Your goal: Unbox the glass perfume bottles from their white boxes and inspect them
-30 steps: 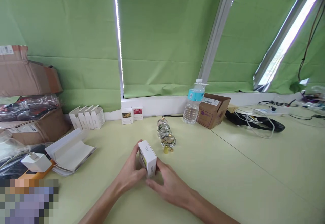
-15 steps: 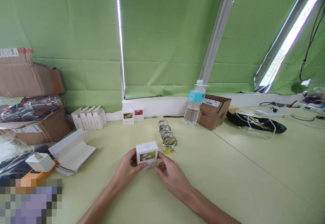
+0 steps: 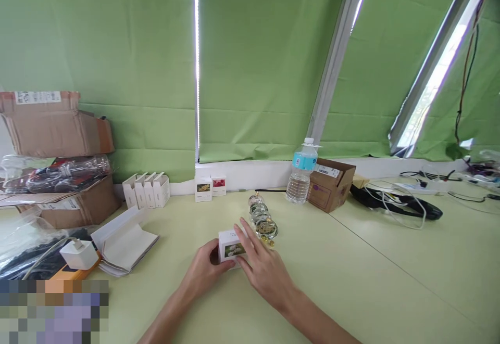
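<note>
A small white box (image 3: 227,237) with a flower picture on its front stands on the table. My left hand (image 3: 209,268) grips it from the left, thumb on the lower front and fingers round the side. Across its right part lies my right hand (image 3: 265,268), fingers stretched out and apart, covering the right edge; whether they press on the box I cannot tell. Just behind sits a row of clear, round glass-like items (image 3: 262,216) with gold-coloured trim. Small gold pieces (image 3: 267,240) lie in front of that row, partly hidden by my right fingers.
Two similar white boxes (image 3: 203,190) stand by the wall, left of a water bottle (image 3: 299,180) and a brown carton (image 3: 327,190). Open white boxes (image 3: 150,191), folded white sheets (image 3: 127,242), a white charger (image 3: 79,254) and stacked cartons (image 3: 54,130) are at left. Cables (image 3: 394,203) lie right.
My right hand has lifted from the box's right side, its fingers now straightened over the upper right part. My left hand keeps its hold. The view has shifted slightly.
</note>
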Motion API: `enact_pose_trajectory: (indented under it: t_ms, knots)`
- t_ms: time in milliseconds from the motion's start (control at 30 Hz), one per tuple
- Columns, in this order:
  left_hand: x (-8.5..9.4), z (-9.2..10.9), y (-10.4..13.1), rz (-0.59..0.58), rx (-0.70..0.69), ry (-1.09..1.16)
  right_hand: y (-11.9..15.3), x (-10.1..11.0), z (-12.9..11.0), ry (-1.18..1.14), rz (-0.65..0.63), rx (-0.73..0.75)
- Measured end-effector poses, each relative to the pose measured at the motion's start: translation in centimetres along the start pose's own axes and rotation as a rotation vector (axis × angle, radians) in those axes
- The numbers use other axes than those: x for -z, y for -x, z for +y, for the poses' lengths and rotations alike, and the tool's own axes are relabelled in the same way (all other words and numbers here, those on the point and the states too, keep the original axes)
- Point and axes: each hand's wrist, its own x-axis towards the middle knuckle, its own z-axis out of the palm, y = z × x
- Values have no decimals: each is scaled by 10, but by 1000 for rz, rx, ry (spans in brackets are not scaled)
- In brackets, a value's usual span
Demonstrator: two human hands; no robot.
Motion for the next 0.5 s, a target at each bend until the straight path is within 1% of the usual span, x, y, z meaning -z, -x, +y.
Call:
enact_pose_trajectory:
  t_ms: [100,200,300,400,433,500]
  knots:
    - [1,-1,0,21,0,-48,-7,-7,-4,152,-36,59]
    - [2,-4,-2,56,-1,-19,-13,-15,-4,217,-40,59]
    - [3,-8,-5,175,-9,34,-24,-21,-1,263,-76,27]
    - [5,-12,-8,323,39,64,-45,-30,3,273,-123,-16]
    - [6,-13,-8,353,58,64,-53,-34,4,263,-131,-32]
    - [8,-14,-9,370,89,50,-71,-43,7,231,-138,-66]
